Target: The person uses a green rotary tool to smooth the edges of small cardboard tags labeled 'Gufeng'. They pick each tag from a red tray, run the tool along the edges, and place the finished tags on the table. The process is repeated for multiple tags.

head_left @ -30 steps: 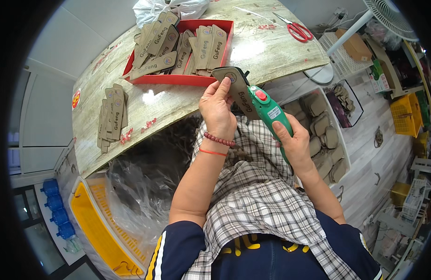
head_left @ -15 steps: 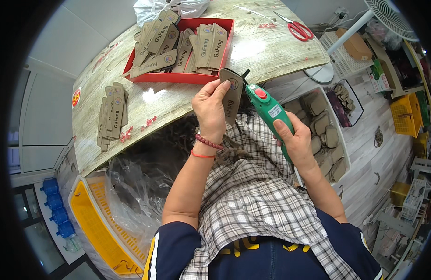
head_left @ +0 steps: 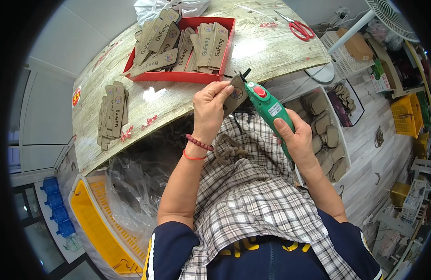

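My left hand (head_left: 211,108) pinches a flat brown cardboard tag (head_left: 235,94) upright just below the table's front edge. My right hand (head_left: 295,137) grips a green handheld rotary tool (head_left: 270,112) with a red button; its black tip touches the tag's upper right edge. A red tray (head_left: 225,47) full of several similar tags stands on the table behind my hands. A short stack of tags (head_left: 112,114) lies at the table's left.
Red scissors (head_left: 299,29) lie at the table's far right. A checked cloth (head_left: 253,196) covers my lap. A yellow crate (head_left: 96,219) with clear plastic sits lower left, a white box of brown pieces (head_left: 325,130) to the right, a fan stand (head_left: 346,35) beyond.
My left hand has turned the tag and lifted it slightly toward the table edge. The tool's tip has moved up to the tag's upper edge.
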`<state>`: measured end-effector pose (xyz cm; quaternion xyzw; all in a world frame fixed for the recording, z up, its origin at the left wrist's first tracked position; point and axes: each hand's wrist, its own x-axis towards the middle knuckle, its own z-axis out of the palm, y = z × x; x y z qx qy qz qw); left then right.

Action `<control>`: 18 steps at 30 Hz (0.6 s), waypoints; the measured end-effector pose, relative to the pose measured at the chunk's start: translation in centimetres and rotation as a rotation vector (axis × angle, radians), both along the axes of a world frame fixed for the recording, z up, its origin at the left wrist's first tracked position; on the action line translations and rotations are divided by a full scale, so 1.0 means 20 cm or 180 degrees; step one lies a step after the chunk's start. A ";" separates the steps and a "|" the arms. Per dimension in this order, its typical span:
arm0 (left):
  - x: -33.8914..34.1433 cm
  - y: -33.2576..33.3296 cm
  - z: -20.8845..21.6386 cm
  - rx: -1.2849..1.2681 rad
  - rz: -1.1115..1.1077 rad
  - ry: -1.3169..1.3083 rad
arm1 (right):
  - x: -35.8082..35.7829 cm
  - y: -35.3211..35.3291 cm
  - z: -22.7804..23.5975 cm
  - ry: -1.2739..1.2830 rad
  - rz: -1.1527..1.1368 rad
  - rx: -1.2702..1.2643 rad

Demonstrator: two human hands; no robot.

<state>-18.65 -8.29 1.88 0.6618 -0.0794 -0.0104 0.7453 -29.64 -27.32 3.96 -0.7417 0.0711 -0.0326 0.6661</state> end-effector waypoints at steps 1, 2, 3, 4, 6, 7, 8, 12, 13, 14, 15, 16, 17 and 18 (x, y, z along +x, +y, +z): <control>0.00 0.01 0.00 0.0149 -0.0058 -0.0076 | 0.00 0.00 0.01 0.0001 0.0031 -0.0006; 0.01 0.03 0.00 0.0297 -0.0112 -0.0151 | 0.01 0.00 0.01 0.0001 0.0064 -0.0012; 0.01 0.05 0.01 0.0486 -0.0191 -0.0200 | 0.02 0.00 0.02 -0.0002 0.0101 -0.0015; 0.01 0.07 0.03 0.0675 -0.0267 -0.0248 | 0.02 0.00 0.02 0.0011 0.0104 -0.0092; 0.02 0.14 0.05 0.0706 -0.0295 -0.0193 | 0.04 0.01 0.02 0.0020 0.0132 -0.0231; 0.04 0.21 0.10 0.0873 -0.0110 -0.0239 | 0.04 0.01 0.01 0.0058 0.0052 -0.0148; 0.07 0.31 0.11 0.0741 0.0075 -0.0088 | 0.04 0.00 0.01 0.0097 -0.0029 -0.0065; 0.24 0.93 0.10 0.1301 0.0851 -0.0104 | 0.01 -0.03 -0.03 0.0168 -0.0139 0.0002; 0.31 1.17 -0.02 0.1939 0.1226 -0.0242 | 0.01 -0.02 -0.03 0.0185 -0.0115 0.0010; 0.34 1.16 0.01 0.3190 0.1743 -0.0934 | 0.01 -0.02 -0.04 0.0225 -0.0122 -0.0052; 0.37 1.13 0.05 0.4433 0.2262 -0.1657 | 0.02 -0.02 -0.04 0.0247 -0.0139 -0.0039; 0.40 1.08 0.08 0.4350 0.2093 -0.1884 | 0.02 -0.02 -0.06 0.0275 -0.0141 -0.0034; 0.46 0.99 0.10 0.4262 0.1917 -0.2110 | 0.02 -0.01 -0.06 0.0305 -0.0149 -0.0029; 0.53 0.90 0.09 0.4150 0.1715 -0.2330 | 0.02 0.02 -0.05 0.0317 -0.0213 -0.0042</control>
